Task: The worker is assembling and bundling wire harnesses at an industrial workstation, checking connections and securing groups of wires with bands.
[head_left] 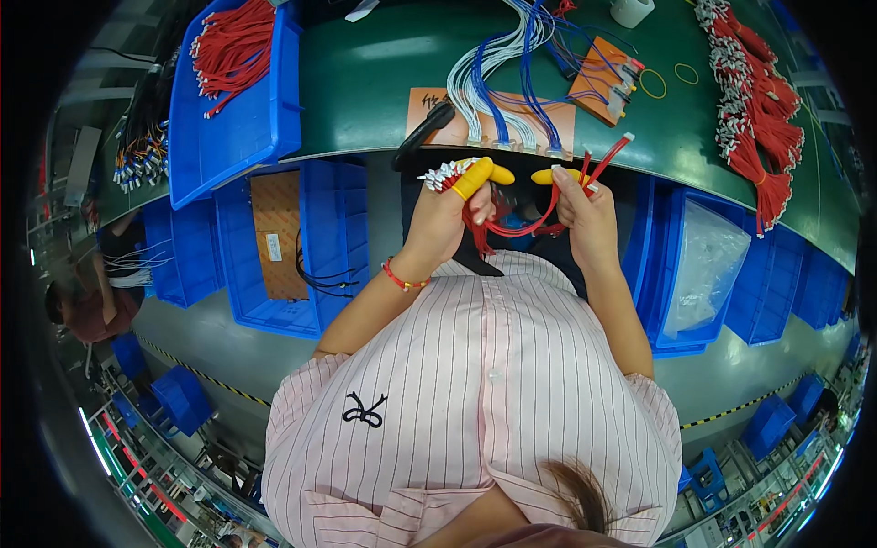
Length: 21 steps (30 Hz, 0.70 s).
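Just off the bench's front edge, my left hand (449,212) is closed round a bundle of red cables, with its white connector ends (446,174) fanned out beside the thumb. Yellow finger covers sit on its thumb and forefinger. My right hand (587,217), with a yellow cover on one finger, pinches a few red cables (607,159) whose white-tipped ends stick up past the fingers. Red wire (523,230) hangs in a loop between both hands. How many cables each hand holds is hidden by the fingers.
A blue tray (285,87) of red cables stands on the green bench (365,87) at left. Blue and white wires lie over an orange sheet (429,96) near an orange box (603,80). Red cable bundles (754,110) lie at right. Blue bins (333,247) stand below.
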Each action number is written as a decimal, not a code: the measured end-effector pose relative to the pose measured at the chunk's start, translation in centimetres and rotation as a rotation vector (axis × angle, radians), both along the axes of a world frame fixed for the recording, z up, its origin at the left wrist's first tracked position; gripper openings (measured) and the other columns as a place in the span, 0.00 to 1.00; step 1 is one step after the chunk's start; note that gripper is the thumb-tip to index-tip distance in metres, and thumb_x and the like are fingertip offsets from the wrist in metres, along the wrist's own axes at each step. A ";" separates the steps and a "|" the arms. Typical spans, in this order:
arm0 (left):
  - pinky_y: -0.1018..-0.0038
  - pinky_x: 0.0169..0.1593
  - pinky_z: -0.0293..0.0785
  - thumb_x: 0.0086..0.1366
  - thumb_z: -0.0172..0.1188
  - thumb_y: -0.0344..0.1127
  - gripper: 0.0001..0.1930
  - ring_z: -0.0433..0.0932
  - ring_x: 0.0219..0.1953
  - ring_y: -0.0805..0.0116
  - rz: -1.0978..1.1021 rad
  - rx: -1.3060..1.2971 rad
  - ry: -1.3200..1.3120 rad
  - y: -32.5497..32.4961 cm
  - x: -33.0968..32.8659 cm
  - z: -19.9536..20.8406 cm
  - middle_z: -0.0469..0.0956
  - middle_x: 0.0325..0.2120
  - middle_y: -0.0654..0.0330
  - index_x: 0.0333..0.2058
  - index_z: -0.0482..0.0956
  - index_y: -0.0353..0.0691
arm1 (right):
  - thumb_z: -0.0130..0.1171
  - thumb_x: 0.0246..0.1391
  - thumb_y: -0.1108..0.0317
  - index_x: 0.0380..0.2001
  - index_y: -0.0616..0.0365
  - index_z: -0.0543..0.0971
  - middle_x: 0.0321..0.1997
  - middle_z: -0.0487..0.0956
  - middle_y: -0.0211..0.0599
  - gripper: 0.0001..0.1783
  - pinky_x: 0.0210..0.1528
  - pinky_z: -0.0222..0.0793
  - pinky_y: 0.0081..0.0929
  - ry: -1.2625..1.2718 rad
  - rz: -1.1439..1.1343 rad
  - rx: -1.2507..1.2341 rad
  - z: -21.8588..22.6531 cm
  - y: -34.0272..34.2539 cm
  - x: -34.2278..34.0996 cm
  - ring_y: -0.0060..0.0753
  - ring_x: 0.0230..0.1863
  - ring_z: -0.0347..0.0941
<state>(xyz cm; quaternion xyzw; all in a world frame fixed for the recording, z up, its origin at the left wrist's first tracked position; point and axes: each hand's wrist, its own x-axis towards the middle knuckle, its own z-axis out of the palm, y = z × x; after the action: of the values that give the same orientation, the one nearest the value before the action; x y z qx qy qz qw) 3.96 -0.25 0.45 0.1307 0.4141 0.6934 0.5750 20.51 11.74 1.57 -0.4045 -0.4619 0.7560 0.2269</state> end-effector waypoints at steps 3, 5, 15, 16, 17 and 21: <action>0.79 0.26 0.58 0.71 0.52 0.34 0.11 0.59 0.18 0.82 -0.011 -0.066 0.078 0.4 1.5 2.2 0.66 0.18 0.70 0.43 0.76 0.32 | 0.58 0.62 0.62 0.40 0.63 0.81 0.19 0.70 0.20 0.14 0.22 0.54 0.16 -0.170 -0.054 0.328 0.2 -1.4 -0.5 0.13 0.19 0.60; 0.80 0.25 0.56 0.69 0.55 0.31 0.11 0.57 0.19 0.83 -0.055 -0.077 0.129 0.9 2.5 3.0 0.66 0.20 0.72 0.46 0.77 0.33 | 0.57 0.62 0.65 0.42 0.62 0.81 0.20 0.73 0.25 0.12 0.25 0.59 0.19 -0.202 -0.105 0.642 -1.6 -1.9 -0.9 0.17 0.21 0.64; 0.82 0.25 0.55 0.73 0.50 0.35 0.13 0.58 0.19 0.82 0.061 -0.031 0.070 1.5 3.5 1.4 0.70 0.25 0.67 0.47 0.75 0.33 | 0.52 0.63 0.68 0.50 0.63 0.76 0.34 0.78 0.36 0.15 0.36 0.68 0.26 -0.191 0.304 0.597 -0.1 -1.4 0.8 0.32 0.33 0.74; 0.83 0.25 0.56 0.73 0.50 0.35 0.14 0.60 0.19 0.81 0.078 -0.021 0.105 1.5 3.2 1.3 0.72 0.28 0.66 0.49 0.75 0.32 | 0.51 0.65 0.66 0.52 0.63 0.76 0.34 0.77 0.32 0.16 0.36 0.67 0.24 -0.152 0.333 0.462 -0.1 -0.8 1.8 0.26 0.34 0.73; 0.84 0.24 0.57 0.73 0.48 0.37 0.17 0.63 0.20 0.81 0.086 0.027 0.185 1.4 2.7 1.4 0.77 0.35 0.62 0.52 0.74 0.31 | 0.49 0.67 0.64 0.53 0.63 0.76 0.33 0.77 0.28 0.18 0.36 0.66 0.22 -0.111 0.361 0.324 -0.1 -0.3 2.6 0.21 0.34 0.71; 0.84 0.22 0.56 0.74 0.45 0.40 0.17 0.65 0.19 0.82 0.156 0.072 0.107 0.7 0.3 1.4 0.80 0.32 0.60 0.44 0.77 0.32 | 0.50 0.67 0.63 0.51 0.65 0.77 0.26 0.69 0.18 0.18 0.30 0.56 0.13 -0.126 0.420 0.138 -1.6 2.2 6.2 0.10 0.28 0.60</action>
<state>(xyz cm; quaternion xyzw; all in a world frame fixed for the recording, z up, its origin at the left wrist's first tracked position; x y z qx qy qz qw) 4.21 0.42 1.82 0.1554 0.4280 0.7425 0.4913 26.75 13.96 0.01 -0.3295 -0.6000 0.7263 0.0624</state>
